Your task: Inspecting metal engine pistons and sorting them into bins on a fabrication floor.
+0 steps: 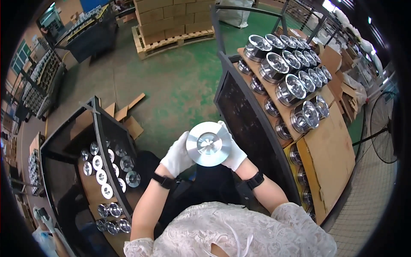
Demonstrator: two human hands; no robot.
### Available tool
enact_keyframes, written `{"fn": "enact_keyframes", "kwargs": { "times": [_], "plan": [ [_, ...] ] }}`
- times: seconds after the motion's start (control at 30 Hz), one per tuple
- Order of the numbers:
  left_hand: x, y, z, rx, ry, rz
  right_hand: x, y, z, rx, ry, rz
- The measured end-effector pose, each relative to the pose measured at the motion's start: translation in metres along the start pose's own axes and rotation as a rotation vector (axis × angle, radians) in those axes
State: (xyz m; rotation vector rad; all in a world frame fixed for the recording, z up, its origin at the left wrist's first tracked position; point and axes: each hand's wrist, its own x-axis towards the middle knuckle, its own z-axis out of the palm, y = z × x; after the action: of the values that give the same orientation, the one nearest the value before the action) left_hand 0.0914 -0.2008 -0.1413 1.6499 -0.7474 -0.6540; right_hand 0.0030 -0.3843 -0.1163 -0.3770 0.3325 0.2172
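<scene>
Between my two white-gloved hands is a round, shiny machined metal part (198, 150), its flat ringed face with a recessed centre turned up. My left hand (178, 155) grips its left edge, and my right hand (233, 153) holds the right edge. Most of the fingers are hidden beneath or behind the part. To the right, similar cup-shaped metal parts (292, 89) stand in rows on a brown board atop a cart. Down on the left, a dark-framed bin holds several more metal parts (101, 176), some with flat discs facing up.
The right cart's dark side panel (244, 111) rises close to my right arm. On my left is the bin's metal frame (100, 137). Cardboard scraps (133, 127) lie on the green floor ahead, before a pallet (175, 43) of stacked boxes. A fan (385, 128) stands far right.
</scene>
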Motion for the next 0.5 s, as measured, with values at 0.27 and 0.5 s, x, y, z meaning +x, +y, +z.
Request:
{"fn": "enact_keyframes", "kwargs": {
  "times": [0.27,0.5],
  "plan": [
    [0.008,-0.003,0.019,0.046,-0.071,0.256,-0.021,0.001,-0.009,-0.213,0.147,-0.175],
    [0.023,0.008,-0.013,-1.001,0.448,-0.343,-0.035,0.032,-0.003,-0.175,-0.287,0.137]
  ]
}}
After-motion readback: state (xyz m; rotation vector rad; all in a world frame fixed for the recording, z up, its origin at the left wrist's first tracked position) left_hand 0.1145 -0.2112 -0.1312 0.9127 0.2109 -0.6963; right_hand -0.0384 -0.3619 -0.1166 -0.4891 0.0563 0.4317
